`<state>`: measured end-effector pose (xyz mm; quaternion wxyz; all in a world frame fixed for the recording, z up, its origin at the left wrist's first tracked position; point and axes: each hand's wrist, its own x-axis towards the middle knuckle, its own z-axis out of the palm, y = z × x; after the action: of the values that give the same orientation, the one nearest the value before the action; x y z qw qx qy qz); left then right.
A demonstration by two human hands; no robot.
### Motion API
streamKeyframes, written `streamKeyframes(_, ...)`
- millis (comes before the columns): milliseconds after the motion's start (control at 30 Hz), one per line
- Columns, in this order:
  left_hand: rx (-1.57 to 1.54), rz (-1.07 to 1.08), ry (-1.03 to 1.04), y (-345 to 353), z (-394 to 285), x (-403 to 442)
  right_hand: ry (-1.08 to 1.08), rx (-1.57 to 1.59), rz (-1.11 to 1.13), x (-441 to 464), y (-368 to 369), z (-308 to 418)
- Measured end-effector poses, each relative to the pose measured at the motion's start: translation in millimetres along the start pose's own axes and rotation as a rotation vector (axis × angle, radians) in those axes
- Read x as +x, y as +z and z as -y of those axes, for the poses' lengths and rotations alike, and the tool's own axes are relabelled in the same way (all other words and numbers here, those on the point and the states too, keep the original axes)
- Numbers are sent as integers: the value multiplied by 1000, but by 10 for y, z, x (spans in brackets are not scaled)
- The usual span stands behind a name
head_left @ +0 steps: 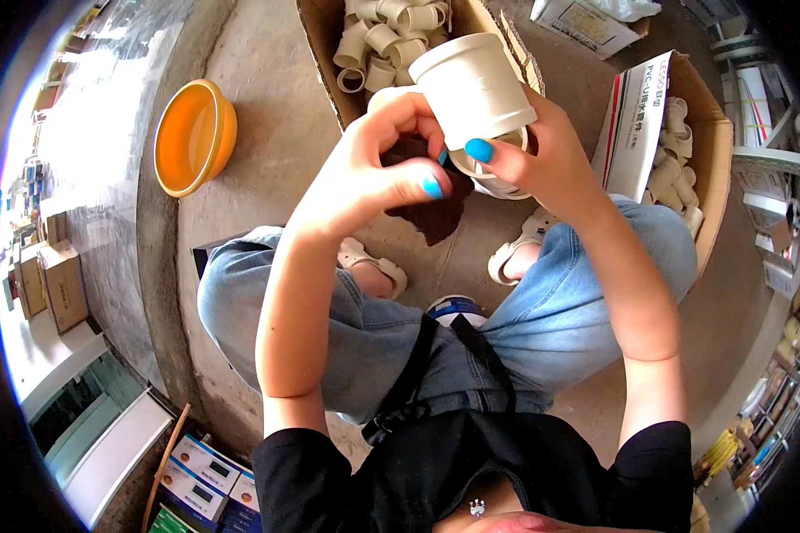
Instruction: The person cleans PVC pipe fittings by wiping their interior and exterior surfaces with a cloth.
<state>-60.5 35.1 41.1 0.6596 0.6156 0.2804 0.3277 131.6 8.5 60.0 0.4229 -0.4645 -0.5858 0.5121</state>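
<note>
Cream plastic makes up the pipe fitting held up in the air between the person's two hands, in front of the knees and just beside the open front box. The fingers of the right hand are clamped on the fitting, wrapped along its side with the thumb across the lower rim. The fingers of the left hand are curled in, pinching a dark brown cloth close under the fitting's left edge; how firmly they press on the plastic cannot be told.

The likeliest trouble is a drop. The wall looks smooth and round, so if the right thumb eased off, the fitting could slip and hit the hard floor, perhaps chipping its rim. A second ring shows beneath the wide part; whether it is a separate piece cannot be told, but a loose one could slide out once the thumb lifted. The cloth hangs slack and might bunch between fingers and plastic, weakening the left hand's hold. With the front box so near, a fitting let go too far forward could land among the loose fittings there and be mixed up with them.
</note>
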Motion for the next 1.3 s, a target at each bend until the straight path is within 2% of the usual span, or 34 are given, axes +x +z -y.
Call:
streamKeyframes(33,136,55,14,-61,-60,6,2,26,15,3,-7,7)
streamKeyframes(67,127,83,-40,-60,-144,-47,4,53,31,5,-15,10)
streamKeyframes(133,365,57,19,-128,-243,-104,26,87,50,20,-41,-7)
streamKeyframes(167,304,-10,-138,-139,-310,-157,45,93,53,34,-65,-33)
streamKeyframes(200,339,-37,-179,-198,-319,-205,64,98,55,41,-85,-49)
streamKeyframes(267,489,-177,-72,-233,-344,-252,87,128,62,50,-126,-8)
streamKeyframes(367,581,-406,-295,-223,-305,-226,64,165,74,88,-206,-111)
streamKeyframes(467,709,-583,-344,-239,-158,-164,155,232,78,105,-232,-110)
streamKeyframes(500,573,-605,-441,-229,-203,-142,151,238,37,111,-202,-106)
streamKeyframes(600,-171,-824,-272,-212,-159,-141,232,164,66,110,-200,-287)
streamKeyframes(733,-313,-969,102,-40,-159,-69,250,154,124,131,-154,-293)
streamKeyframes(800,20,-999,217,45,-82,-82,277,167,75,153,-144,-279)
streamKeyframes(867,560,-1016,327,204,23,-111,273,202,10,153,-133,-266)
streamKeyframes(900,573,-921,416,241,97,-103,257,231,-28,144,-121,-263)
streamKeyframes(1000,697,-895,520,364,255,-39,238,233,-24,129,-100,-212)
streamKeyframes(1033,608,-850,501,406,309,-52,237,219,-5,126,-101,-197)
streamKeyframes(1067,688,-802,501,410,342,-58,232,248,16,132,-109,-223)
streamKeyframes(1133,767,-607,589,410,297,-66,222,308,53,170,-140,-293)
streamKeyframes(1167,725,-430,654,352,281,-47,198,294,31,184,-157,-306)
streamKeyframes(1200,855,-320,611,328,248,-52,173,279,8,194,-174,-317)
streamKeyframes(1233,1078,-338,596,323,271,-55,148,263,-17,191,-186,-312)
streamKeyframes(1300,1528,-402,545,351,296,-53,260,320,-108,180,-156,-232)
